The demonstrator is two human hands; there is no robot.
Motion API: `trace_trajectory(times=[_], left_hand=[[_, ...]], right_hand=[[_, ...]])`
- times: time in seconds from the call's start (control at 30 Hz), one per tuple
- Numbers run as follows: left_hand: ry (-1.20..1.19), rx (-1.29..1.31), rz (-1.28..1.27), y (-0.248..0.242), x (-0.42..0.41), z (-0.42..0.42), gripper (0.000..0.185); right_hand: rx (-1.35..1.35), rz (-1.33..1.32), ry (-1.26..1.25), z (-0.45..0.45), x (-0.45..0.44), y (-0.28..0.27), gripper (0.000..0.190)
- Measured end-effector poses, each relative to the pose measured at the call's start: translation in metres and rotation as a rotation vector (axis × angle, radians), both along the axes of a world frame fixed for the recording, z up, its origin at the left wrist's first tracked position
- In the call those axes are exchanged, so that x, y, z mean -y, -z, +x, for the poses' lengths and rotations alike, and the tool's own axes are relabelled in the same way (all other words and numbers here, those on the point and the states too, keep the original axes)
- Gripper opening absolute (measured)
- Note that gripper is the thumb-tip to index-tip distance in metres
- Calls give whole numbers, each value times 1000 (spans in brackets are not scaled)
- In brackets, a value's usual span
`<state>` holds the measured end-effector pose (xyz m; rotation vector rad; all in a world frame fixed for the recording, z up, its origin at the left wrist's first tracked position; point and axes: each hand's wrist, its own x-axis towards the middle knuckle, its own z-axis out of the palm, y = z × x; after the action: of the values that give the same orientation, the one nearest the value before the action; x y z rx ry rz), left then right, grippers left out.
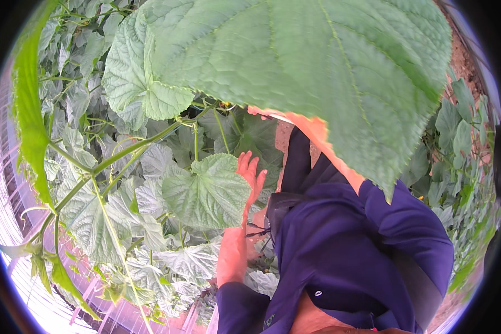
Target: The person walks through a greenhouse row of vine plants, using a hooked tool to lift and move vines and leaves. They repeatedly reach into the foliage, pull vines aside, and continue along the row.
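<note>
My left hand (252, 173) is raised among cucumber vine leaves, its fingers apart. A broad cucumber leaf (208, 190) overlaps its palm and wrist; whether they touch is not plain. My right forearm reaches in from the right beneath a very large leaf (300, 54) close to the camera. Only part of my right hand (258, 111) shows past that leaf's lower edge, near a vine node with a yellow flower (226, 105). A thin pale edge (282, 118) lies along the right hand; what it is and how the fingers sit are hidden.
A thick green vine stem (125, 151) with tendrils runs diagonally at the left. A pale string or thin stem (117, 242) slants down to the bottom. Dense foliage fills the left, and another plant row (459, 137) stands at the right. Reddish soil (463, 54) shows at the upper right.
</note>
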<state>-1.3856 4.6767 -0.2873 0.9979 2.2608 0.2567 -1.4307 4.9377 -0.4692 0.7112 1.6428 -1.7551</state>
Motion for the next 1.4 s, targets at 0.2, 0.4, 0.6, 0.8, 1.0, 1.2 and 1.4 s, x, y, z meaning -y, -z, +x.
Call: trace_trajectory(times=[0.2, 0.4, 0.6, 0.8, 1.0, 1.2, 1.4], left_hand=[[-12, -46, -49, -5, -5, 0, 49], [-112, -81, -39, -13, -20, 11, 52], [-113, -109, -162, -22, -35, 21, 47], [-58, -173, -153, -24, -39, 24, 49], [-143, -30, 143, -55, -85, 8, 48], [23, 250, 235, -131, -210, 8, 44], [283, 114, 593, -193, -362, 15, 40]], right_hand=[[118, -172, 83, -31, 24, 19, 33], [173, -271, -58, -25, 22, 22, 33], [91, -220, -104, 21, 3, -9, 35], [-16, -94, -213, 81, -61, -55, 38], [-56, 78, -173, 165, -119, -110, 41], [-55, 274, -165, 256, -175, -136, 46], [62, 260, 112, 323, -219, -140, 46]])
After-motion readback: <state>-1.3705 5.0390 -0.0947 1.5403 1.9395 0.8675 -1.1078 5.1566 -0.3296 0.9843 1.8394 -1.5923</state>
